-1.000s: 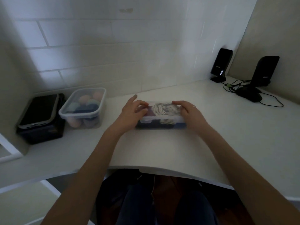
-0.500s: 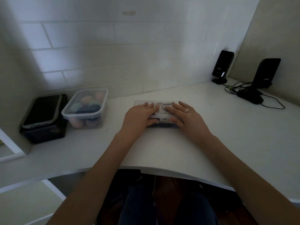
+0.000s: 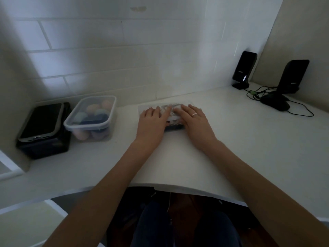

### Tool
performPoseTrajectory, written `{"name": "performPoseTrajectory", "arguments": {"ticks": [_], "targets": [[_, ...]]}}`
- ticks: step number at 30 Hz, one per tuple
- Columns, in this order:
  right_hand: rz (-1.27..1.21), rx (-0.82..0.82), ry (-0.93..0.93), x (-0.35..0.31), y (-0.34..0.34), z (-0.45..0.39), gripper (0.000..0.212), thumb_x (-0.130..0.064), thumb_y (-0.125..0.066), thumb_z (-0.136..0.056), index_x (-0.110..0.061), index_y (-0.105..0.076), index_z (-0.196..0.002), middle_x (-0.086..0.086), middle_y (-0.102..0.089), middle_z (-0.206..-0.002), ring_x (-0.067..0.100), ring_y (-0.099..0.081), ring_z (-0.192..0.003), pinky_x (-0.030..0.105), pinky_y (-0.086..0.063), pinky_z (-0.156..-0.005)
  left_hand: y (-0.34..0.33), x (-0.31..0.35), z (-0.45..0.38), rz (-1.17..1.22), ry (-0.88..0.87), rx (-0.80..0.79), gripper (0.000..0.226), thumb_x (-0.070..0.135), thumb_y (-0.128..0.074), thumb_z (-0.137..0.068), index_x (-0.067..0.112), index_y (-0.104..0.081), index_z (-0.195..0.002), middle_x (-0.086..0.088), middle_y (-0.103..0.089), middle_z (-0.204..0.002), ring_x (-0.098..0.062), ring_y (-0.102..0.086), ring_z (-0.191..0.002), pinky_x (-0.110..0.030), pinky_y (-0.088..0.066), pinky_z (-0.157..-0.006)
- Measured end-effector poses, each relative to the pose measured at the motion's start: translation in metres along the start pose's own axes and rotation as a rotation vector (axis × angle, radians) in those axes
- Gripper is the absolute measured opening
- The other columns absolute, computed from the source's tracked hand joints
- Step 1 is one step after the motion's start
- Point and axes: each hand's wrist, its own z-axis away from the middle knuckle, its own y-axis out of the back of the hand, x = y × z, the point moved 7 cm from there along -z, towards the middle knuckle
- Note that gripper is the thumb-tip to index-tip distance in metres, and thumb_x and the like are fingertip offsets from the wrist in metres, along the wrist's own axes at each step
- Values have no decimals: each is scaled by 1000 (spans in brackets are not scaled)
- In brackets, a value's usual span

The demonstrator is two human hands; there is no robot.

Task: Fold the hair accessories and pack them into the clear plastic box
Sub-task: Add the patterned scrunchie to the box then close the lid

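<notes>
A clear plastic box (image 3: 170,120) sits on the white desk near the back wall, its lid on top. Through the lid I see pale corded hair accessories (image 3: 169,108), with dark ones lower at the front wall. My left hand (image 3: 153,123) lies flat on the left half of the lid, fingers straight. My right hand (image 3: 194,120), with a ring on one finger, presses flat on the right half. Both hands cover most of the box.
A second lidded clear container (image 3: 90,118) with pastel and blue round items stands to the left. Beside it a phone (image 3: 41,122) lies on a black box. Two black speakers (image 3: 244,68) and a mouse (image 3: 275,102) with cables occupy the back right corner.
My hands went from holding the box at its ends to lying flat on top of the lid. The box has shifted slightly farther from me.
</notes>
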Motion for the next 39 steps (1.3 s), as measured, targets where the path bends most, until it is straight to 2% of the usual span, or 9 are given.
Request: {"name": "performPoseTrajectory", "arguments": {"ticks": [5,14,19,24,26,28,30,34,39], "targets": [[-45,3,-25,-18,-20,-23,52,-6,-44,-90,-29,-45,-137,7,-42,-147,30,-30,-139,47,-10,-116,-10,-26,5,-32,93,12,50,29,-63,-80,16,-53,-128,-28,-56,-124,-46,-53,-114,-52,-38,-99],[-119,22,6,-52,-56,-66,48,-6,-46,-89,-25,-51,-133,13,-47,-143,35,-34,-134,46,-23,-114,-17,-84,0,36,181,-37,60,31,-58,-84,19,-37,-139,-22,-36,-141,-40,-32,-130,-46,-22,-107],[-131,61,21,-61,-72,-86,45,-9,-48,-89,-25,-54,-131,14,-50,-139,37,-38,-131,47,-29,-112,-24,-103,-9,74,244,-12,54,24,-52,-84,6,-42,-134,-28,-40,-136,-45,-35,-126,-48,-20,-107],[-177,125,46,-62,-82,-98,39,-12,-45,-93,-21,-56,-129,18,-53,-135,38,-40,-128,39,-31,-110,-32,-107,-13,73,366,-65,60,27,-41,-91,-3,-25,-141,-29,-21,-150,-44,-14,-140,-46,0,-116],[-180,121,61,-62,-86,-104,39,-13,-42,-93,-20,-57,-128,19,-53,-135,39,-40,-128,36,-29,-110,-32,-109,-15,29,392,-46,59,29,-38,-89,-7,-35,-136,-33,-32,-144,-46,-27,-136,-48,-13,-116],[-173,99,77,-59,-89,-110,40,-14,-40,-92,-19,-56,-129,19,-52,-135,38,-39,-129,33,-26,-110,-35,-110,-20,-12,387,-15,58,32,-41,-82,-10,-54,-119,-33,-54,-126,-46,-52,-118,-52,-38,-103],[-168,75,94,-56,-92,-114,41,-12,-41,-92,-19,-55,-130,18,-51,-136,38,-37,-130,33,-25,-111,-38,-110,-24,-23,378,-17,57,37,-44,-79,-7,-62,-110,-28,-64,-114,-42,-61,-106,-51,-47,-93],[-142,81,105,-55,-94,-115,41,-19,-37,-93,-18,-54,-130,17,-52,-135,37,-40,-127,37,-29,-110,-47,-111,-25,-24,377,-86,64,44,-31,-81,-5,-63,-108,-25,-66,-111,-40,-62,-105,-48,-48,-93],[-146,104,108,-57,-92,-113,42,-21,-36,-92,-18,-55,-129,16,-54,-133,37,-43,-124,37,-30,-109,-44,-110,-24,-125,407,-66,62,42,-49,-84,-4,-53,-125,-25,-56,-129,-39,-52,-121,-48,-36,-106]]}}
